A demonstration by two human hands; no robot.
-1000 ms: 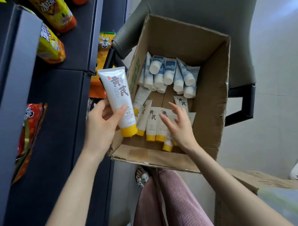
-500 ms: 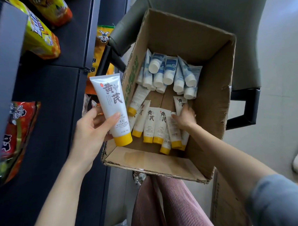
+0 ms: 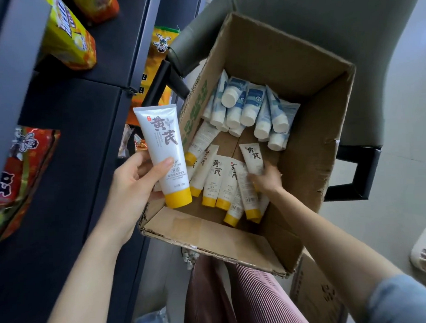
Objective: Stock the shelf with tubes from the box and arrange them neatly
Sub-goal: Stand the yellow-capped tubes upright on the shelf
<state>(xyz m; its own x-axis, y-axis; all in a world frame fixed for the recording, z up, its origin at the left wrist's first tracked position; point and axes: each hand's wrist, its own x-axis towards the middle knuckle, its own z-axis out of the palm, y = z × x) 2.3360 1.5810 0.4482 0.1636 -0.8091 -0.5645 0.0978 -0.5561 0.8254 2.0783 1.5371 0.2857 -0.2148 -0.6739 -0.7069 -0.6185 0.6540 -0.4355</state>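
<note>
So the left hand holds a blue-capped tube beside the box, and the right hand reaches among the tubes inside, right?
Not quite. In the head view the tube in the left hand has a yellow cap, not blue. The rest stands: held beside the box, right hand among the tubes inside.

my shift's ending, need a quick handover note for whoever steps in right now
Left hand: holds one yellow-capped tube, cap down, at the left edge of the box; not yet shelved.
Right hand: down in the box, fingers round a second tube.
In the box: loose yellow-capped tubes at the near side, blue-and-white tubes at the far end.
Shelf: only snack bags show, no tubes seen on it.
Left to do: shelve these two, then the rest, and line them up.
</note>
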